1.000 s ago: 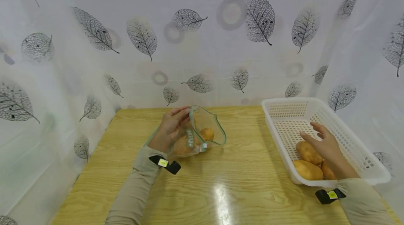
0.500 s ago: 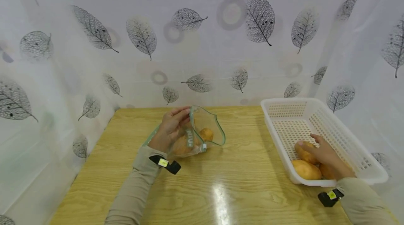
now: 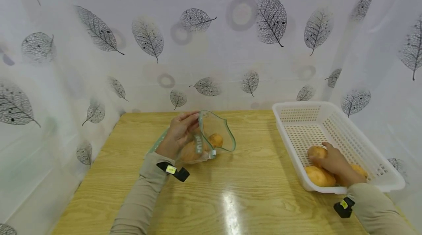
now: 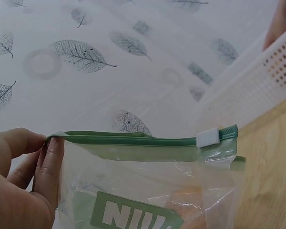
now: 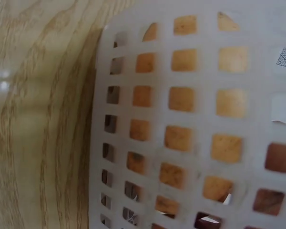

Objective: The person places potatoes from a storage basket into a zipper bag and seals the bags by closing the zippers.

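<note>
My left hand (image 3: 178, 134) pinches the upper edge of a clear zip bag (image 3: 217, 121), also seen in the left wrist view, where its green zip and white slider (image 4: 208, 138) show and its mouth stands apart. Potatoes lie inside the bag, one potato (image 3: 215, 140) showing near the mouth. Over at the right, my right hand (image 3: 334, 161) is down in a white plastic basket (image 3: 287, 143), its thumb and fingers round a potato (image 3: 316, 151). Another potato (image 3: 319, 176) lies just in front of it. Through the basket's holes, the right wrist view shows potato skin; the hand is mostly hidden there.
A wooden table (image 3: 250, 191) carries the bag at its middle left and the basket at its right. Behind and beside it hangs a white curtain (image 3: 211, 51) with a leaf print. More potatoes (image 3: 359, 170) lie under and beside the right forearm.
My right hand has lowered into the basket and its fingers have closed round a potato, which has tilted slightly. The left hand and the bag have stayed in place.
</note>
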`<action>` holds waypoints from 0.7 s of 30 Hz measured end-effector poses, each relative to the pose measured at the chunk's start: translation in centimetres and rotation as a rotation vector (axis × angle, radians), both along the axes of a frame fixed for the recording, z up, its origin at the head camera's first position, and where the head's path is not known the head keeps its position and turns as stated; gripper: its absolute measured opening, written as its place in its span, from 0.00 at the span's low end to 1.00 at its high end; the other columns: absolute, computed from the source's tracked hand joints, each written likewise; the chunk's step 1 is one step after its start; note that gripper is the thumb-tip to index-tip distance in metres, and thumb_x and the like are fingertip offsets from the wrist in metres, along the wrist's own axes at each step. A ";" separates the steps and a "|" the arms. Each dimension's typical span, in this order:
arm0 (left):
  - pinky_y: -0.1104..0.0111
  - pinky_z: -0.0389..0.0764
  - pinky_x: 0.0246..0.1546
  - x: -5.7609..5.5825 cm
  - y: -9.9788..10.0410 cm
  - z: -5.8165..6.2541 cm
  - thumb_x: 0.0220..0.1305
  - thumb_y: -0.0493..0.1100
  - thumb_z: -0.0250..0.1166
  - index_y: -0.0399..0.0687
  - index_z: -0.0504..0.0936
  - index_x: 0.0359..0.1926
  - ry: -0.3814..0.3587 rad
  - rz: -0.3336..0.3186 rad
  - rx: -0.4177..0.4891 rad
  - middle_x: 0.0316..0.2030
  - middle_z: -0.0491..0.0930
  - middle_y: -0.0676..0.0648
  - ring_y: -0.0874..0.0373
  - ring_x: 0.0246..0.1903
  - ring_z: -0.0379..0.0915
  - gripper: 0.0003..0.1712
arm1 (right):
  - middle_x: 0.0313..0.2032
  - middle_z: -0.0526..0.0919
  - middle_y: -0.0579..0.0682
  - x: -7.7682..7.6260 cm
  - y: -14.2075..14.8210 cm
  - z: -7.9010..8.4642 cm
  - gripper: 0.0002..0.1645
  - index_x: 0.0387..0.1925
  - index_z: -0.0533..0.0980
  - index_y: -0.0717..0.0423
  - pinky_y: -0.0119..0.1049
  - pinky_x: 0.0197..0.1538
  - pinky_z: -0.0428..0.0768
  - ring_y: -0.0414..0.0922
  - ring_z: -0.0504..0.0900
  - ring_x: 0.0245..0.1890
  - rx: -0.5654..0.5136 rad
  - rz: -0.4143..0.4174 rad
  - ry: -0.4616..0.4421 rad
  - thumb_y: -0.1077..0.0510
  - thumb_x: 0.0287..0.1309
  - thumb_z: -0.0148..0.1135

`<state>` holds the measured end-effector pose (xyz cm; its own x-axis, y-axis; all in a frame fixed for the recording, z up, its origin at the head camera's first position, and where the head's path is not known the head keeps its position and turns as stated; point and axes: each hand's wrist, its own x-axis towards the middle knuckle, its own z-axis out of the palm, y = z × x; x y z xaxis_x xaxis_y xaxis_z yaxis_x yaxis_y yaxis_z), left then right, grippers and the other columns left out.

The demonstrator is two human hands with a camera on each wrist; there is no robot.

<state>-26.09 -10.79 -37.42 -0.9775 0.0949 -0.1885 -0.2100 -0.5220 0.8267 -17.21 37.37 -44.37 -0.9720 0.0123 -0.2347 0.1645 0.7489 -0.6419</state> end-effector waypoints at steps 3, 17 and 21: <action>0.74 0.86 0.37 0.0 0.0 0.0 0.64 0.27 0.59 0.45 0.85 0.29 0.005 0.001 -0.004 0.30 0.84 0.47 0.60 0.28 0.83 0.14 | 0.58 0.52 0.87 -0.2 0.2 -0.1 0.55 0.67 0.39 0.82 0.66 0.47 0.75 0.78 0.63 0.52 0.119 0.035 0.028 0.46 0.64 0.57; 0.74 0.86 0.37 0.0 0.2 -0.1 0.64 0.27 0.59 0.45 0.86 0.29 0.003 0.009 -0.024 0.31 0.83 0.47 0.60 0.29 0.83 0.13 | 0.54 0.61 0.86 -0.4 -0.1 -0.1 0.51 0.63 0.48 0.86 0.65 0.45 0.76 0.77 0.68 0.48 0.244 0.076 0.102 0.49 0.60 0.61; 0.74 0.86 0.38 0.0 0.2 -0.1 0.64 0.27 0.59 0.46 0.86 0.29 0.003 -0.001 -0.033 0.32 0.83 0.48 0.60 0.29 0.83 0.13 | 0.53 0.61 0.86 -0.3 -0.1 0.1 0.53 0.64 0.44 0.85 0.61 0.43 0.78 0.75 0.69 0.47 0.185 0.037 0.074 0.49 0.61 0.60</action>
